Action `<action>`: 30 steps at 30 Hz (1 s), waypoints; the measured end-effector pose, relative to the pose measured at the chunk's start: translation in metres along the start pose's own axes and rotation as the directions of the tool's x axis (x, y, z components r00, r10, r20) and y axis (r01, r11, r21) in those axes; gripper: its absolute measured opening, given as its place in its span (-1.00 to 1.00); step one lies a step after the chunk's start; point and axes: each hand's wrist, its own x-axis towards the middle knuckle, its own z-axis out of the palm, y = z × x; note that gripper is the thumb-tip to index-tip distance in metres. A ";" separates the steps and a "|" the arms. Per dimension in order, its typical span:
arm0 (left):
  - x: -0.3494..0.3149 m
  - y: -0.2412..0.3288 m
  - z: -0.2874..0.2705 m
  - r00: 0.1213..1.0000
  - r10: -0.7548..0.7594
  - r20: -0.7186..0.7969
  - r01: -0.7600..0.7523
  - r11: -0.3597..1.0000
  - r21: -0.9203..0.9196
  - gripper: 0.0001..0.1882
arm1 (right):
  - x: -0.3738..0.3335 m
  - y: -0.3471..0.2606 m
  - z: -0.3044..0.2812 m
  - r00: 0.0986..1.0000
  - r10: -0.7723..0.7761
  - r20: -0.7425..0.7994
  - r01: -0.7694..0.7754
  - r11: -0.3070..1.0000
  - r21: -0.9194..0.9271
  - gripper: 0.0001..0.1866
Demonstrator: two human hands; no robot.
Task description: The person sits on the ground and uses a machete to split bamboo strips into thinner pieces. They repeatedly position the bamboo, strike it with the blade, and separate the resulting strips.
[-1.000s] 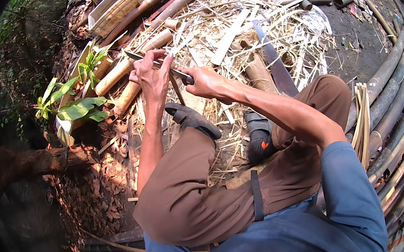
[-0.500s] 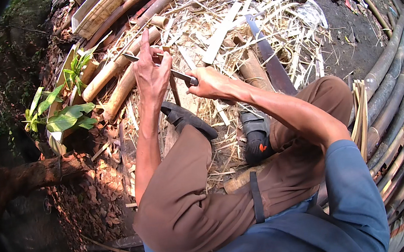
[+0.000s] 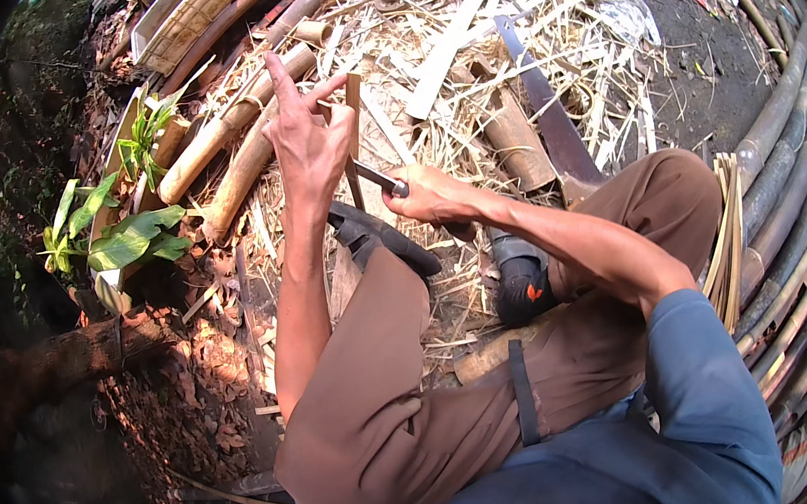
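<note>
In my right hand [image 3: 429, 195] is the handle of a knife [image 3: 375, 177], its dark blade slanting up and left toward my other hand. A thin brown bamboo strip [image 3: 354, 112] stands nearly upright against the fingers of my left hand [image 3: 310, 148]. My left index finger points away, while the thumb and other fingers close about the strip. The knife blade crosses the strip just below those fingers; its far end is hidden behind the left hand. Both hands hang above my dark shoe [image 3: 384, 241].
Pale shavings [image 3: 461, 64] cover the ground ahead, with a long dark saw blade [image 3: 546, 98] and a bamboo piece [image 3: 515, 143] on them. Bamboo poles [image 3: 239, 186] lie left, near leafy plants [image 3: 130, 240]. Stacked poles [image 3: 792, 174] and a bundle of strips [image 3: 725, 258] line the right.
The bamboo strip now shows taller and more upright beside my left hand. The knife has drawn back a little toward me with my right hand, and its tip no longer shows past the left hand.
</note>
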 end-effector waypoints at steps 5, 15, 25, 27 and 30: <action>-0.004 0.003 -0.002 0.992 -0.087 0.096 0.102 0.979 -0.174 -0.08 | 0.001 -0.011 -0.007 0.997 0.058 0.046 -0.058 0.998 -0.013 -0.76; -0.004 -0.010 0.002 0.993 -0.012 0.114 0.043 0.961 -0.272 -0.14 | 0.008 -0.008 -0.013 0.998 -0.003 -0.068 -0.023 0.931 -0.365 -0.77; 0.001 -0.020 0.015 0.989 -0.093 0.111 0.115 0.969 -0.220 -0.26 | -0.004 0.014 0.013 0.989 0.138 0.057 -0.136 0.990 -0.032 -0.77; -0.002 -0.025 0.009 0.987 -0.158 0.030 0.160 0.984 -0.082 -0.32 | -0.004 0.001 0.013 0.988 0.123 0.098 -0.115 0.990 -0.082 -0.77; -0.012 -0.033 -0.013 0.975 -0.198 -0.105 0.177 0.968 -0.176 -0.44 | -0.004 -0.012 0.025 0.976 0.133 0.173 -0.135 0.991 -0.001 -0.56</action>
